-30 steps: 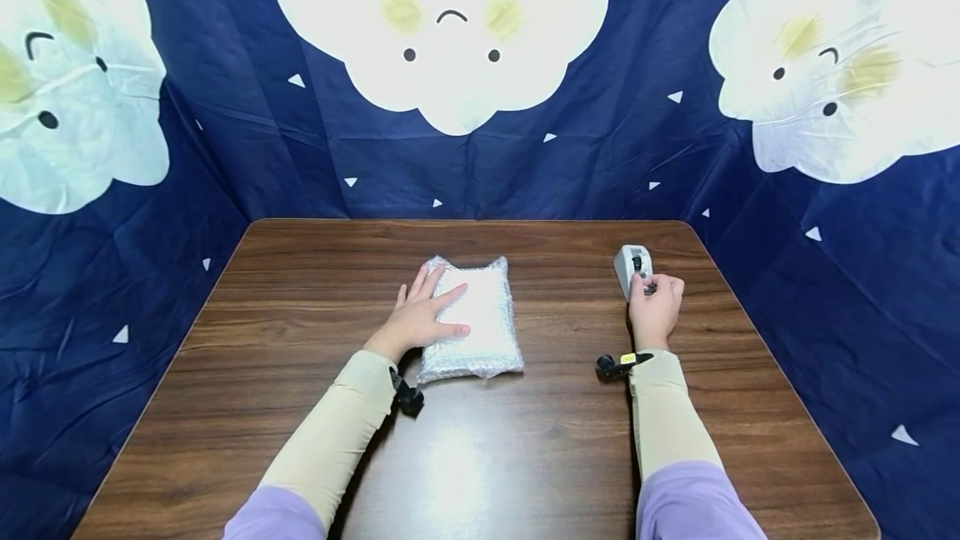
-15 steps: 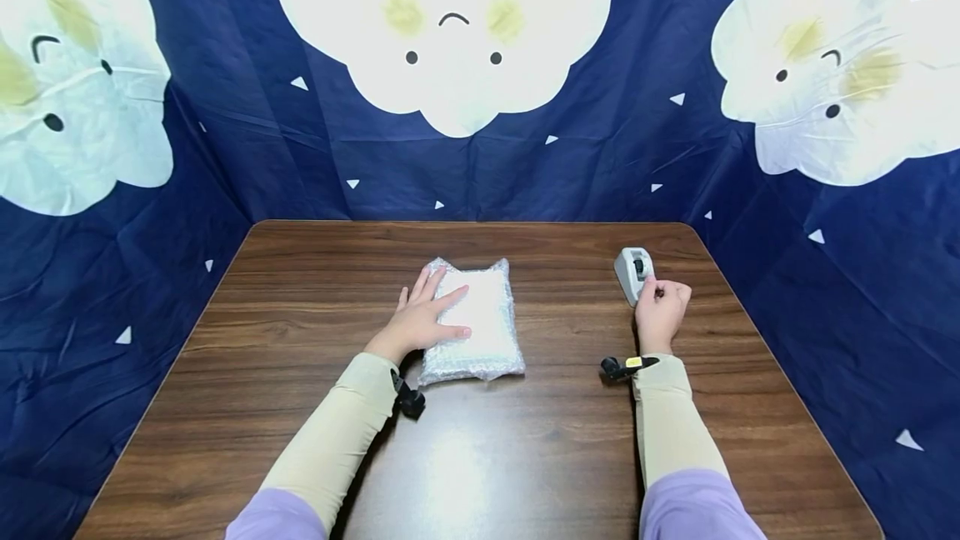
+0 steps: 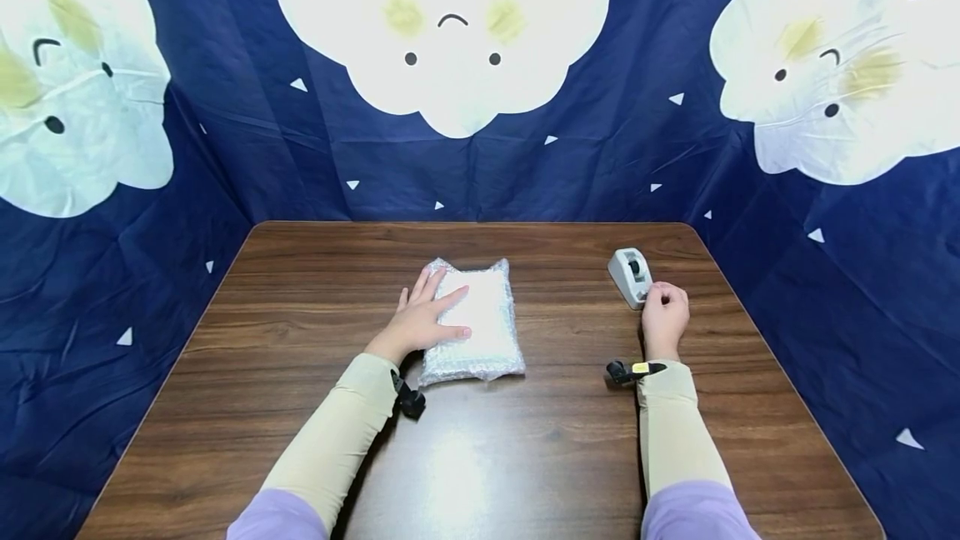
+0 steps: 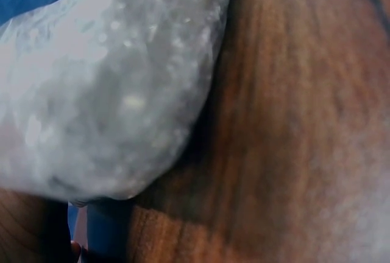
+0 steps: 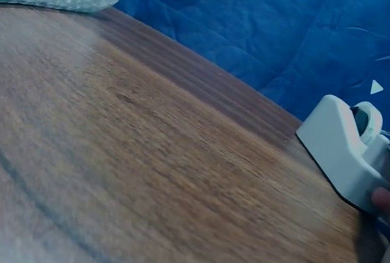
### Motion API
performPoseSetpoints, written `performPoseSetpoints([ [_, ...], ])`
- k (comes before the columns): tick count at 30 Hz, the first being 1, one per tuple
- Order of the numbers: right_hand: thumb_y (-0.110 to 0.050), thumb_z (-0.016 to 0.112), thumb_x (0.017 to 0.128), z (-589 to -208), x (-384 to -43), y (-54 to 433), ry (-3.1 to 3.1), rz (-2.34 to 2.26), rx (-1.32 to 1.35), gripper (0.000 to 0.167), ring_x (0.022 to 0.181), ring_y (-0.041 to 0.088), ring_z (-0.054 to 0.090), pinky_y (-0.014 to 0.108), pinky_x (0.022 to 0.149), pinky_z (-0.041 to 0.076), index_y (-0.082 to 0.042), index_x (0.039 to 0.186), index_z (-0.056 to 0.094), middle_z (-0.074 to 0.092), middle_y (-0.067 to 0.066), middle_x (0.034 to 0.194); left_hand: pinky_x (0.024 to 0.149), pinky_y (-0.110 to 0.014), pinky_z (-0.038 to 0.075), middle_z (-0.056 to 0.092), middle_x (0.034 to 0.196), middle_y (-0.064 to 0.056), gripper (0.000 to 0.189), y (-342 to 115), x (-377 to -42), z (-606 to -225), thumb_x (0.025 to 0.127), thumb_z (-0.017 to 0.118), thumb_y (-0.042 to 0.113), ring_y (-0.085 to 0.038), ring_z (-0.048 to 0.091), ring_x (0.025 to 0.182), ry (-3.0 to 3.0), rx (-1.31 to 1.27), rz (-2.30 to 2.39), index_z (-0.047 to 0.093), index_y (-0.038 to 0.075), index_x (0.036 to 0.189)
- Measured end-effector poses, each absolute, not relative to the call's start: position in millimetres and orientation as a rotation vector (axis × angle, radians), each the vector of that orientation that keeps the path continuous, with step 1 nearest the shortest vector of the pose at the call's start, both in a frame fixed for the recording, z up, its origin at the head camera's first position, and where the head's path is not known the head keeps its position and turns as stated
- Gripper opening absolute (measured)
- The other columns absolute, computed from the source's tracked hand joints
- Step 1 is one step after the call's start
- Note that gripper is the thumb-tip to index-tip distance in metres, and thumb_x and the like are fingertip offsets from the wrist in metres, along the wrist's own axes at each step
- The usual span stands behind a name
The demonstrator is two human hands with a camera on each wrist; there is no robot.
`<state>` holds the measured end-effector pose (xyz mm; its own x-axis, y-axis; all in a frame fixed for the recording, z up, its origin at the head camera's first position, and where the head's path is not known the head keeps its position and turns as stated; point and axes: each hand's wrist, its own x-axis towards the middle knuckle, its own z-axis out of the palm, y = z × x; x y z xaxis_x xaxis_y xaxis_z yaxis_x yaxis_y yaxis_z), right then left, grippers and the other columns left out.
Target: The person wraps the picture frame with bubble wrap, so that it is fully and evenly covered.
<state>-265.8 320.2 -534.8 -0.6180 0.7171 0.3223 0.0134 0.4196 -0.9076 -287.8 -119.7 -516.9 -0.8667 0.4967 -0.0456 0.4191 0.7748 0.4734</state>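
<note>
My left hand point(image 3: 420, 323) lies with spread fingers over the left side of a bubble-wrapped package point(image 3: 483, 323), a white flat block inside clear wrap. The package's bulging edge point(image 4: 140, 98) fills much of the left wrist view. At the right, a white tape dispenser point(image 3: 628, 277) with a small dark-cored roll stands on the table. My right hand point(image 3: 665, 319) is at its near end, thumb and fingers curled together, pinching the tape there; the strip itself is hidden by the hand. In the right wrist view, a fingertip point(image 5: 381, 198) is right at the dispenser's point(image 5: 341, 153) front end.
Both hands work over a brown wood-grain table point(image 3: 555, 457) with rounded far corners. Blue fabric point(image 3: 637, 157) with white cloud faces hangs behind it and along both sides. Each wrist wears a small black camera.
My right hand has drawn back from the dispenser's roll to its near end and slightly rightward. The dispenser has turned a little, its far end swinging left. My left hand stays on the package.
</note>
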Motion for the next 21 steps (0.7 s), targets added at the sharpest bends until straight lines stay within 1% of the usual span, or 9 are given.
performPoseSetpoints([
  [3, -0.005, 0.055, 0.093, -533, -262, 321, -1.916, 1.342, -0.611, 0.027, 0.108, 0.029, 0.059, 0.029, 0.093, 0.043, 0.016, 0.075, 0.059, 0.065, 0.021, 0.111, 0.115, -0.071, -0.004, -0.008, 0.171, -0.001, 0.089, -120, -287, -517, 0.084, 0.054, 0.081, -0.029, -0.02, 0.154, 2.795, 0.724, 0.69, 0.028, 0.042, 0.159],
  [5, -0.005, 0.055, 0.096, -531, -258, 321, -1.873, 1.441, -0.602, 0.029, 0.1, 0.017, 0.061, 0.021, 0.088, 0.047, 0.017, 0.077, 0.059, 0.065, 0.018, 0.114, 0.115, -0.071, -0.004, -0.008, 0.171, -0.001, 0.089, -120, -288, -516, 0.084, 0.054, 0.081, -0.029, -0.02, 0.153, 2.793, 0.721, 0.694, 0.027, 0.042, 0.159],
  [8, 0.0, 0.052, 0.098, -523, -249, 320, -1.776, 1.66, -0.577, 0.027, 0.091, 0.006, 0.062, 0.015, 0.081, 0.053, 0.019, 0.081, 0.058, 0.062, 0.017, 0.122, 0.115, -0.071, -0.005, -0.009, 0.17, 0.0, 0.089, -121, -288, -516, 0.084, 0.054, 0.08, -0.029, -0.021, 0.153, 2.783, 0.719, 0.716, 0.027, 0.041, 0.159],
  [9, 0.001, 0.051, 0.098, -523, -247, 320, -1.741, 1.732, -0.571, 0.025, 0.089, 0.006, 0.062, 0.016, 0.08, 0.055, 0.018, 0.081, 0.057, 0.061, 0.017, 0.124, 0.115, -0.072, -0.006, -0.01, 0.17, 0.0, 0.088, -121, -288, -516, 0.084, 0.055, 0.08, -0.029, -0.021, 0.153, 2.78, 0.72, 0.723, 0.027, 0.041, 0.159],
  [11, 0.004, 0.049, 0.098, -521, -243, 320, -1.666, 1.869, -0.564, 0.022, 0.091, 0.01, 0.064, 0.02, 0.083, 0.056, 0.014, 0.08, 0.057, 0.058, 0.017, 0.127, 0.115, -0.071, -0.006, -0.011, 0.17, 0.001, 0.089, -122, -288, -517, 0.084, 0.054, 0.081, -0.029, -0.021, 0.153, 2.778, 0.718, 0.73, 0.027, 0.041, 0.159],
  [13, 0.007, 0.047, 0.097, -524, -243, 322, -1.603, 1.954, -0.557, 0.023, 0.097, 0.014, 0.063, 0.023, 0.088, 0.055, 0.009, 0.076, 0.056, 0.056, 0.014, 0.125, 0.115, -0.07, -0.007, -0.012, 0.17, 0.003, 0.089, -122, -289, -518, 0.083, 0.053, 0.082, -0.027, -0.022, 0.153, 2.776, 0.713, 0.722, 0.026, 0.043, 0.159],
  [15, 0.01, 0.045, 0.095, -524, -243, 323, -1.551, 2.014, -0.555, 0.026, 0.099, 0.015, 0.063, 0.025, 0.091, 0.055, 0.005, 0.071, 0.052, 0.055, 0.013, 0.122, 0.115, -0.07, -0.007, -0.013, 0.17, 0.003, 0.089, -122, -289, -520, 0.083, 0.052, 0.083, -0.027, -0.023, 0.153, 2.779, 0.712, 0.709, 0.026, 0.044, 0.159],
  [18, 0.014, 0.041, 0.093, -526, -242, 325, -1.484, 2.062, -0.562, 0.027, 0.097, 0.014, 0.065, 0.027, 0.091, 0.055, 0.004, 0.069, 0.049, 0.054, 0.012, 0.117, 0.115, -0.07, -0.007, -0.013, 0.17, 0.003, 0.089, -122, -289, -520, 0.083, 0.053, 0.083, -0.025, -0.024, 0.152, 2.775, 0.716, 0.703, 0.025, 0.044, 0.159],
  [21, 0.015, 0.043, 0.091, -527, -241, 327, -1.483, 2.051, -0.582, 0.025, 0.097, 0.016, 0.065, 0.028, 0.09, 0.056, 0.004, 0.07, 0.051, 0.055, 0.015, 0.116, 0.115, -0.071, -0.007, -0.012, 0.17, 0.002, 0.089, -121, -288, -518, 0.084, 0.054, 0.081, -0.025, -0.024, 0.152, 2.769, 0.721, 0.711, 0.025, 0.044, 0.158],
])
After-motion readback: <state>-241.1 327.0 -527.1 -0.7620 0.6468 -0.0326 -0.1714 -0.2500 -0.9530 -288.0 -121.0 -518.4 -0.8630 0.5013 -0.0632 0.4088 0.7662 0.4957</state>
